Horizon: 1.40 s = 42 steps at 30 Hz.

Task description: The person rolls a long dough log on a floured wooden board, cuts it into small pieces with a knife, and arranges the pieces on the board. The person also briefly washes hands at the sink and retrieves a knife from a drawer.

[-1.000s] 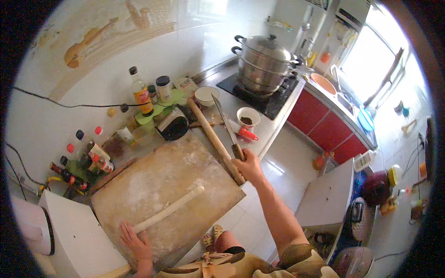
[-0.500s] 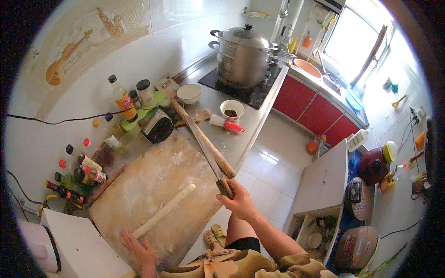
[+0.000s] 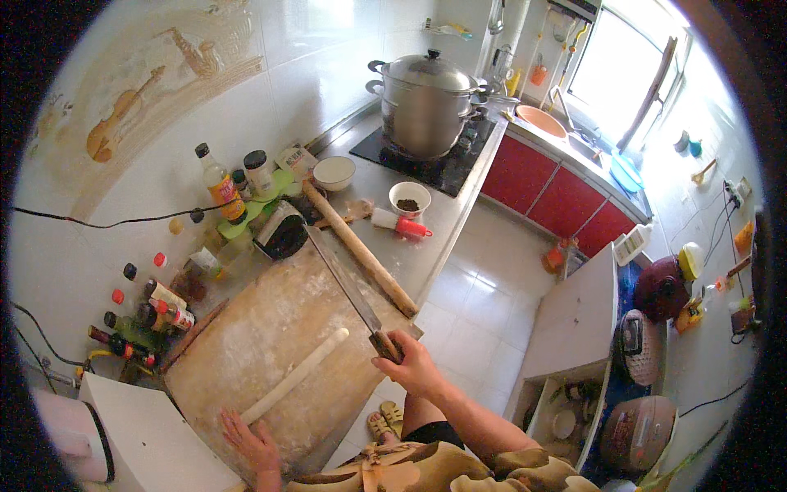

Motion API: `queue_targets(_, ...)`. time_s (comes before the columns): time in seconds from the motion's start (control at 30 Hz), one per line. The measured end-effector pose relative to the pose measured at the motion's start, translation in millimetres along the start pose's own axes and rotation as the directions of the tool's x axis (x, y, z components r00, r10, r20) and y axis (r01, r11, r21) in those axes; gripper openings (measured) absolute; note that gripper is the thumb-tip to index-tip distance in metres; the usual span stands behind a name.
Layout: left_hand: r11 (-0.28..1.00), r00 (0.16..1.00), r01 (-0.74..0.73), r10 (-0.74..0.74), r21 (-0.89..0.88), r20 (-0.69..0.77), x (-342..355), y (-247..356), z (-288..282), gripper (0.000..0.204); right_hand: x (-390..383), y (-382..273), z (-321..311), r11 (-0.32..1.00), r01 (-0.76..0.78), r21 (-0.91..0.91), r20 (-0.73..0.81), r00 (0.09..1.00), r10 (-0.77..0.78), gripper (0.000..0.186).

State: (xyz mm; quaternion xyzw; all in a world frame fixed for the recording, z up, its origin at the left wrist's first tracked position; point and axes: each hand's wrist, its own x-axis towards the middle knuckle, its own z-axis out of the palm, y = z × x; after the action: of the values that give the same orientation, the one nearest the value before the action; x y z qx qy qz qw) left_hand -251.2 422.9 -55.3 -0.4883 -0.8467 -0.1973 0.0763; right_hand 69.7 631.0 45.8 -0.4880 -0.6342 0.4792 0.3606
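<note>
A long, smooth roll of pale dough [image 3: 297, 375] lies across the floured wooden board [image 3: 254, 320]. My left hand [image 3: 252, 443] rests with outstretched fingers at the near left end of the roll, touching or almost touching it. In my right hand [image 3: 411, 361] is a long-bladed knife [image 3: 348, 287], gripped by its dark handle. The blade points away from me and to the left, above the board, with its edge clear of the dough. Just beyond the knife a wooden rolling pin [image 3: 361, 250] lies over the board's far right corner and the counter.
Several bottles [image 3: 152, 316] stand along the wall at left. Past the board are a white bowl with dark bits [image 3: 409, 198], another white bowl [image 3: 334, 173], and a red-handled brush [image 3: 402, 222]. A large steamer pot [image 3: 422, 107] sits on the black cooktop [image 3: 459, 172].
My right hand has brought the knife slightly left and nearer, away from the rolling pin and over the board. My left hand stays near the dough's end.
</note>
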Motion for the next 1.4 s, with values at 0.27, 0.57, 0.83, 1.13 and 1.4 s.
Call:
queue_targets(0.27, 0.996, 0.997, 0.048, -0.052, 0.071, 0.065, -1.7, 1.6, -8.1, 0.068, -12.9, 5.8, -5.8, 0.986, -0.138, 0.091, 0.025, 0.99, 0.137, 0.036)
queue_targets(0.57, 0.996, 0.993, -0.078, 0.075, 0.033, 0.089, 29.3, 15.3, -0.8, 0.058, -25.9, 14.5, -31.8, 0.972, -0.232, 0.038, 0.011, 0.973, 0.232, 0.031)
queue_targets(0.83, 0.991, 0.99, -0.131, 0.129, 0.037, 0.06, 15.2, 1.7, -2.8, 0.036, -11.5, 36.2, -36.6, 0.971, -0.198, 0.134, 0.071, 0.979, 0.19, 0.026)
queue_targets(1.13, 0.976, 0.986, -0.006, -0.029, 0.217, 0.161, 7.1, 51.6, -28.6, 0.057, 21.6, 27.1, -47.0, 0.953, -0.25, 0.174, 0.26, 0.945, 0.2, 0.035)
queue_targets(1.4, 0.932, 0.931, -0.266, 0.314, -0.247, 0.185, 97.2, 152.7, 74.5, 0.051, 49.6, 27.6, -30.4, 0.965, -0.258, 0.051, 0.221, 0.945, 0.241, 0.038)
